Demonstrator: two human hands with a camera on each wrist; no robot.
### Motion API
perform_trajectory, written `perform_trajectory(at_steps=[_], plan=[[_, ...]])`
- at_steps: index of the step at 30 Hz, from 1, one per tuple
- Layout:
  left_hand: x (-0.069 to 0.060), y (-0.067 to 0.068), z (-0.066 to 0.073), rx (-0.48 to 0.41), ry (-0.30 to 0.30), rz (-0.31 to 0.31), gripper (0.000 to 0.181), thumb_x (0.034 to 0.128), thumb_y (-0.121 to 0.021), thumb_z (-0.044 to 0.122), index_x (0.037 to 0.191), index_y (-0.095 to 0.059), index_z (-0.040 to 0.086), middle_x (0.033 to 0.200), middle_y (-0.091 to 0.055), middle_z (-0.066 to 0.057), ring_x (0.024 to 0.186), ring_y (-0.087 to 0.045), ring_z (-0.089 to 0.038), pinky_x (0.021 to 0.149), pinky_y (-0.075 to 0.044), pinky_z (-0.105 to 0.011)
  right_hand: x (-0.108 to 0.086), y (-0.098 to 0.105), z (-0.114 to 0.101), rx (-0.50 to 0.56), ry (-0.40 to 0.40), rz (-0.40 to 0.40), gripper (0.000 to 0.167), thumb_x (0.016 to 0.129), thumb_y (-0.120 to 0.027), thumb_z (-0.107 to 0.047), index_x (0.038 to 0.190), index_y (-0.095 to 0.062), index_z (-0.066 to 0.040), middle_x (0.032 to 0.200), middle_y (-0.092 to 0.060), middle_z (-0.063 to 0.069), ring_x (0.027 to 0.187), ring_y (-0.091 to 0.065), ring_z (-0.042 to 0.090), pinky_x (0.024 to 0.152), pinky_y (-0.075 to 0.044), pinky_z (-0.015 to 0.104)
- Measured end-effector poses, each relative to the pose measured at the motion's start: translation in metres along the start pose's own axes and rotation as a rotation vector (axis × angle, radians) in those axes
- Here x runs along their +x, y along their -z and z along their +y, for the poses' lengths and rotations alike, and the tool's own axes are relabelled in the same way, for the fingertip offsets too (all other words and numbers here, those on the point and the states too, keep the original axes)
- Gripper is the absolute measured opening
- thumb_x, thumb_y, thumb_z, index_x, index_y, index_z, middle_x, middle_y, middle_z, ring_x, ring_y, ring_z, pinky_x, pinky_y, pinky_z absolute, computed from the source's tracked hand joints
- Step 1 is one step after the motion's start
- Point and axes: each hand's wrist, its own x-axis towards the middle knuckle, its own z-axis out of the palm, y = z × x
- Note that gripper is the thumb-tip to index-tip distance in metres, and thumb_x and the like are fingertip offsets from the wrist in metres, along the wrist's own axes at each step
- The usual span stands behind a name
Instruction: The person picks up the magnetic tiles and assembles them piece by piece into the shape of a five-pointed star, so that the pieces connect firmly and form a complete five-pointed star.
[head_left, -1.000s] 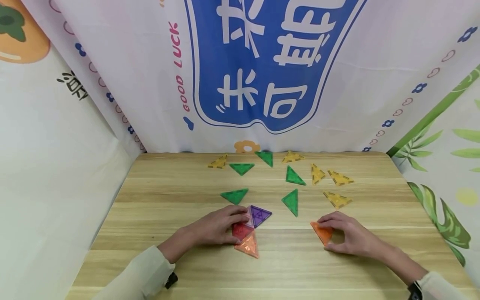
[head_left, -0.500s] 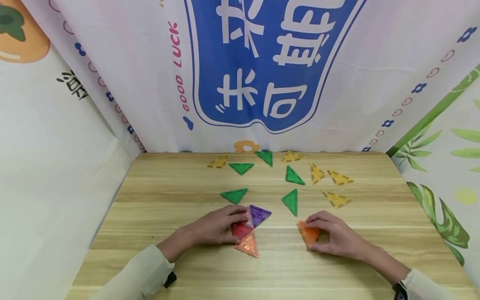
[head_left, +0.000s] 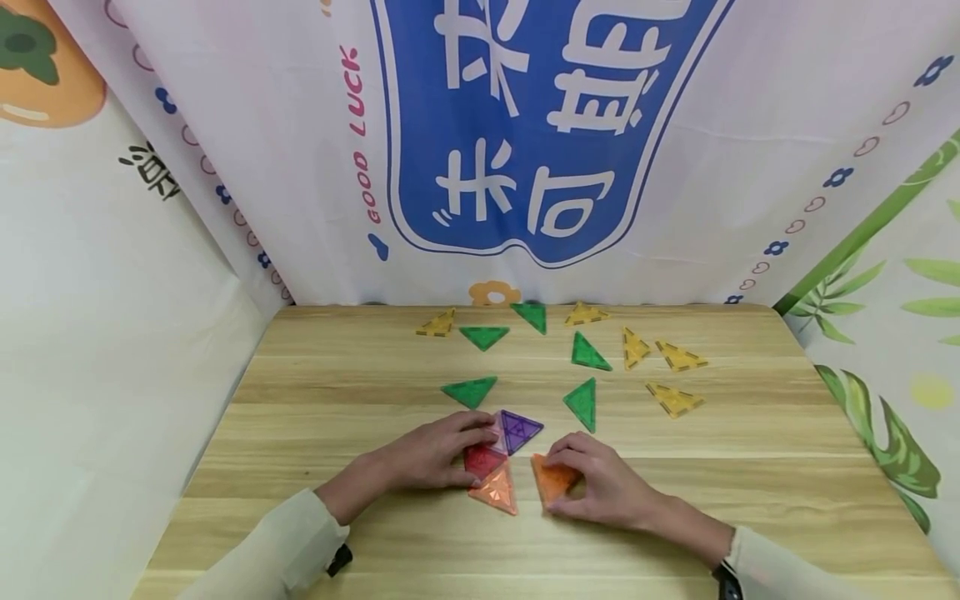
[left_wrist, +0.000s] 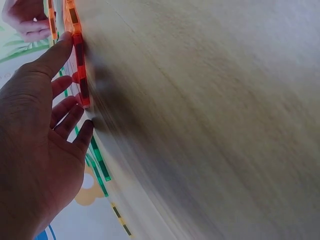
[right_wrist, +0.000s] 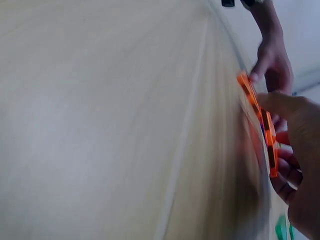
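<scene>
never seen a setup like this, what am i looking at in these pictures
No machine here: just a person's left hand and right hand, both bare hands. The wide view comes from a camera worn on the head, looking down; the two close views come from cameras on each wrist. On the wooden table lie five loose green triangular tiles and five yellow triangular tiles. The left hand touches a cluster of pink, red, light orange and purple triangular tiles. The right hand pinches an orange triangular tile beside that cluster.

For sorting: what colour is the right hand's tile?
The tile is orange, clearest in the head view.
</scene>
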Motion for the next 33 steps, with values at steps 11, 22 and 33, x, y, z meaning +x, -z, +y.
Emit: perform_trajectory(at_steps=[11, 22, 33], plan=[[0.001, 0.001, 0.0, 0.013, -0.021, 0.025, 0.067, 0.0999, -0.075, 0.042, 0.155, -0.054, 0.01, 0.166, -0.041, -0.012, 0.151, -0.042, -0.028, 0.119, -0.043, -0.046, 0.016, -0.027, -0.016, -0.063, -0.041, 0.0, 0.043, 0.076, -0.098, -0.032, 0.105, -0.075, -0.011, 0.111, -0.068, -0.002, 0.103, -0.062, 0.011, 0.087, -0.058, 0.028], [0.001, 0.001, -0.001, 0.013, -0.025, 0.01, 0.067, 0.1007, -0.074, 0.041, 0.156, -0.053, 0.01, 0.168, -0.039, -0.011, 0.153, -0.04, -0.029, 0.12, -0.042, -0.047, 0.026, -0.017, -0.004, -0.065, -0.003, 0.006, 0.046, 0.078, -0.097, -0.034, 0.111, -0.076, -0.01, 0.118, -0.07, 0.003, 0.11, -0.064, 0.016, 0.092, -0.058, 0.034], [-0.007, 0.003, -0.004, -0.002, 0.004, -0.011, 0.066, 0.1012, -0.073, 0.039, 0.157, -0.052, 0.011, 0.167, -0.039, -0.01, 0.151, -0.042, -0.029, 0.119, -0.044, -0.048, 0.034, -0.005, 0.015, -0.031, -0.001, -0.212, 0.058, 0.091, -0.085, -0.04, 0.134, -0.07, -0.004, 0.152, -0.057, 0.013, 0.14, -0.053, 0.03, 0.111, -0.05, 0.051]])
